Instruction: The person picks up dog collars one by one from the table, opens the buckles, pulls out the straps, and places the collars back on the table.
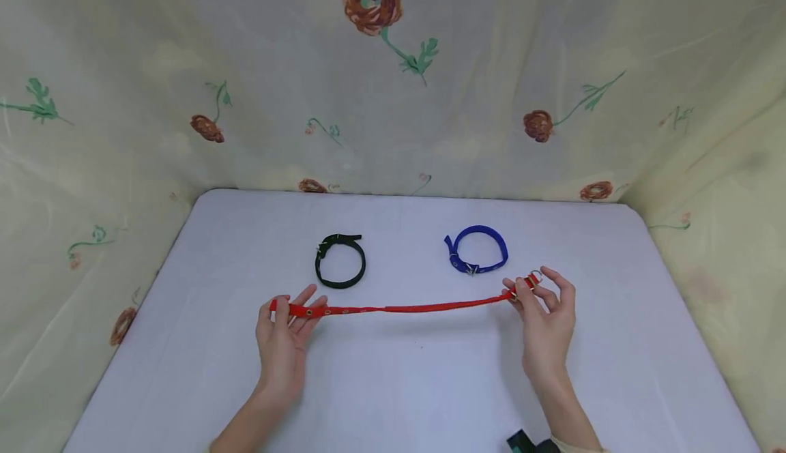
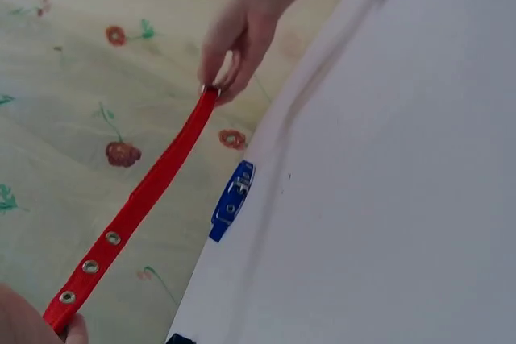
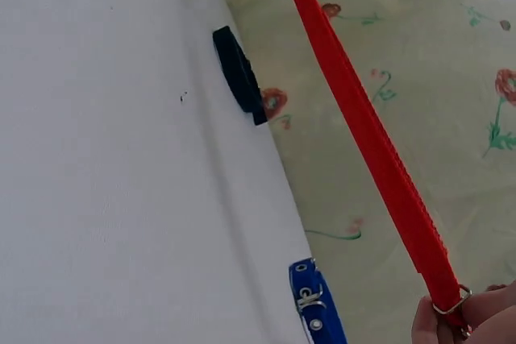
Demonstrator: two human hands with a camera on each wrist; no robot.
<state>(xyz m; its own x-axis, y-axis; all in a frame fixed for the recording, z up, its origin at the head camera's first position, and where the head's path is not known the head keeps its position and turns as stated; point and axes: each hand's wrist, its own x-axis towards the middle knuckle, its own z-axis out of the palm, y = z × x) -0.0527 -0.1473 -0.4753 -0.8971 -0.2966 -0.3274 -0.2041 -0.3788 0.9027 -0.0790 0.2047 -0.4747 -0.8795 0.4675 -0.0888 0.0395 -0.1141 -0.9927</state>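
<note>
A red collar [image 1: 424, 308] is stretched nearly straight above the white table, held at both ends. My left hand [image 1: 284, 351] pinches the end with the metal eyelets, thumb on top and the other fingers spread beneath. At the other end, my right hand [image 1: 548, 330] pinches the collar beside its metal buckle and ring. In the left wrist view, several eyelets show along the red collar [image 2: 129, 215]. Behind it on the table lie a black collar [image 1: 340, 284] and a blue collar [image 1: 505, 252], each fastened into a loop.
The white table [image 1: 405, 385] has rounded far corners. A curtain [image 1: 467, 98] printed with brown flowers hangs behind it and along both sides. Part of a dark device [image 1: 522, 441] shows at the right wrist.
</note>
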